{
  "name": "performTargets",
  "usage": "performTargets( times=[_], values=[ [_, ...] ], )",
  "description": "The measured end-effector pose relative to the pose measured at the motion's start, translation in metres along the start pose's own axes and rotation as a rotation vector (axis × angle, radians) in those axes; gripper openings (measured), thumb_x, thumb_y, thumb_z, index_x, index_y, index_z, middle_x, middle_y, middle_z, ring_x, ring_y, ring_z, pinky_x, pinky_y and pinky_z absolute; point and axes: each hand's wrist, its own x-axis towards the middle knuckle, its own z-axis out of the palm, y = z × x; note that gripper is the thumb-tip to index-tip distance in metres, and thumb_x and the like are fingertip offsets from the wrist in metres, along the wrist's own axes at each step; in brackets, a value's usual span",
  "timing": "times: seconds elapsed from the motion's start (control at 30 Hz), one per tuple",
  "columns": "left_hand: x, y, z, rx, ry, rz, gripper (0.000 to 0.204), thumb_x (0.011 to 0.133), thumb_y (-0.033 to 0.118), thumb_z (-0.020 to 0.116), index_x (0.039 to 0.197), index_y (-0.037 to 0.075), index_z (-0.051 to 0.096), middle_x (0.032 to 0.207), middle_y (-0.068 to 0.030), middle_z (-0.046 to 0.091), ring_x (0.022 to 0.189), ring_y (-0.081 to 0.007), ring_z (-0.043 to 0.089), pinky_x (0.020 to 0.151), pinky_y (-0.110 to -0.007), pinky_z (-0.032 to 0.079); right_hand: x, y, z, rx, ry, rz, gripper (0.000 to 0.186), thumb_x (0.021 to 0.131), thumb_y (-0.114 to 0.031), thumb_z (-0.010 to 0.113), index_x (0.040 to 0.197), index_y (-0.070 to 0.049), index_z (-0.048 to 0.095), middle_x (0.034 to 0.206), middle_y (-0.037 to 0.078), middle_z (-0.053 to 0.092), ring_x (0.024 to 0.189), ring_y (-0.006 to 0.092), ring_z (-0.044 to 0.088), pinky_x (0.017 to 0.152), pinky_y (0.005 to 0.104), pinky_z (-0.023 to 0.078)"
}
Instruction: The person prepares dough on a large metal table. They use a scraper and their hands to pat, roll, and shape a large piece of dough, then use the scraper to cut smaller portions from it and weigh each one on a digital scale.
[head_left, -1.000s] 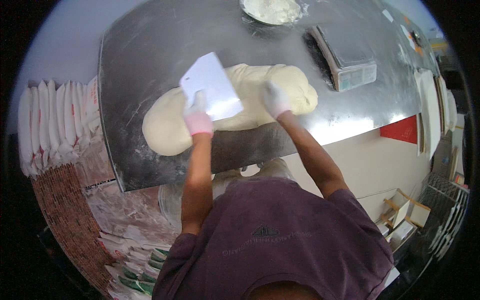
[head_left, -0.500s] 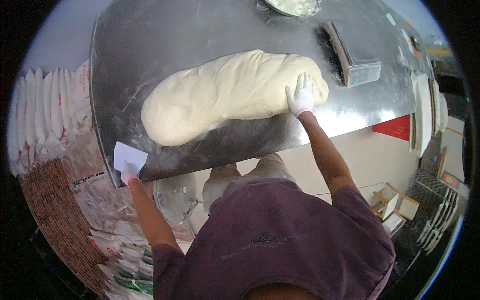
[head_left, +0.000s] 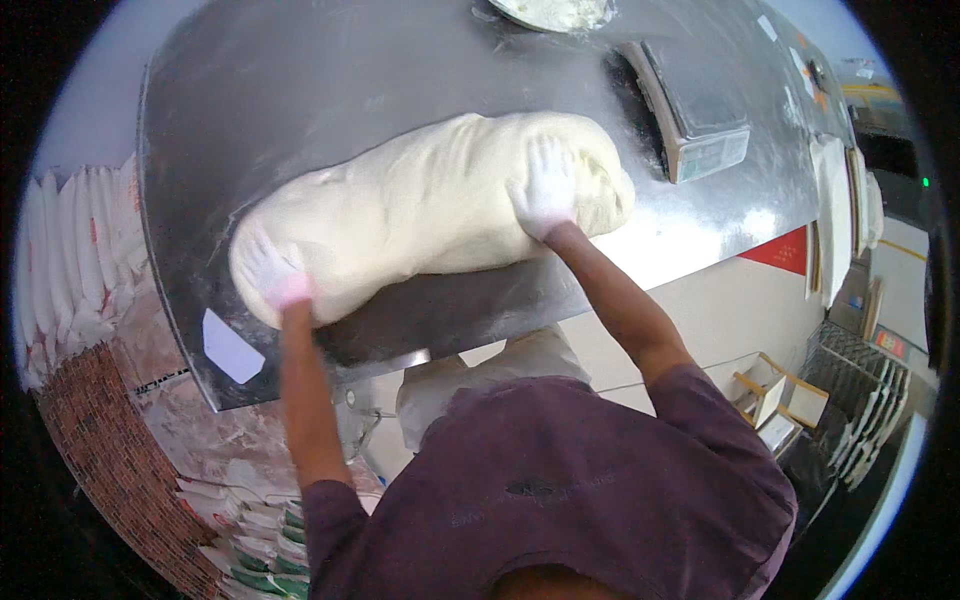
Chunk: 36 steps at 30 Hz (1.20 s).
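A long, thick loaf of pale dough [head_left: 410, 205] lies crosswise on a dark metal table [head_left: 350, 70]. On its left end rests my left hand [head_left: 273, 270], in a white glove with a pink cuff, slightly blurred, fingers stretched out. My right hand [head_left: 543, 185], also gloved, lies on the dough toward its right end with open fingers. Neither grips a tool. A flat white scraper [head_left: 232, 348] sits at the table's front left corner, just below my left hand and apart from it.
A round dish of flour [head_left: 555, 12] is at the back. A box-like device with a flat top [head_left: 705, 150] stands right of the dough. White sacks [head_left: 75, 240] are stacked beyond the table's left edge; pale boards [head_left: 832, 220] stand at its right.
My left hand has let go of the scraper, now on the front left corner, and moved up onto the dough's left end. My right hand remains on the dough, shifted slightly.
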Motion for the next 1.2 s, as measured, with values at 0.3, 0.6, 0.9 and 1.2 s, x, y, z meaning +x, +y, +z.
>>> performTargets(
  times=[0.3, 0.6, 0.9, 1.2],
  values=[
    [0.026, 0.067, -0.027, -0.710, -0.112, -0.178, 0.060, 0.080, 0.015, 0.054, 0.134, -0.005, 0.037, 0.140, -0.0227, 0.036, 0.131, -0.0357, 0.032, 0.110, -0.041, 0.025, -0.005, 0.047, -0.065, 0.397, -0.124, 0.031, 0.060, 0.082, -0.027, 0.057, 0.130, 0.005, 0.041, 0.133, 0.027, 0.042, 0.125, 0.0420, 0.038, 0.106, 0.0435, 0.030],
    [-0.028, 0.261, -0.001, -0.227, -0.135, 0.448, 0.067, 0.079, 0.030, 0.061, 0.132, -0.005, 0.040, 0.138, -0.0253, 0.037, 0.128, -0.0410, 0.034, 0.107, -0.052, 0.023, -0.021, 0.142, -0.040, 0.153, -0.164, 0.021, 0.068, 0.081, -0.034, 0.057, 0.134, 0.003, 0.037, 0.137, 0.024, 0.038, 0.126, 0.0399, 0.037, 0.106, 0.0467, 0.028],
    [-0.004, 0.375, -0.003, -0.282, -0.226, 0.491, 0.065, 0.087, 0.043, 0.047, 0.137, 0.002, 0.036, 0.143, -0.0210, 0.033, 0.133, -0.0355, 0.028, 0.110, -0.047, 0.017, 0.030, 0.126, -0.034, 0.206, -0.017, -0.070, 0.063, 0.085, -0.032, 0.052, 0.136, 0.000, 0.034, 0.140, 0.023, 0.036, 0.130, 0.0375, 0.032, 0.108, 0.0480, 0.022],
    [0.037, 0.338, -0.035, -0.356, -0.139, 0.530, 0.064, 0.084, 0.037, 0.052, 0.134, 0.000, 0.038, 0.140, -0.0189, 0.037, 0.131, -0.0337, 0.031, 0.107, -0.049, 0.022, 0.074, 0.126, -0.039, 0.285, -0.084, -0.068, 0.065, 0.085, -0.033, 0.054, 0.137, -0.001, 0.033, 0.142, 0.022, 0.034, 0.133, 0.0362, 0.029, 0.110, 0.0490, 0.019]
  ],
)
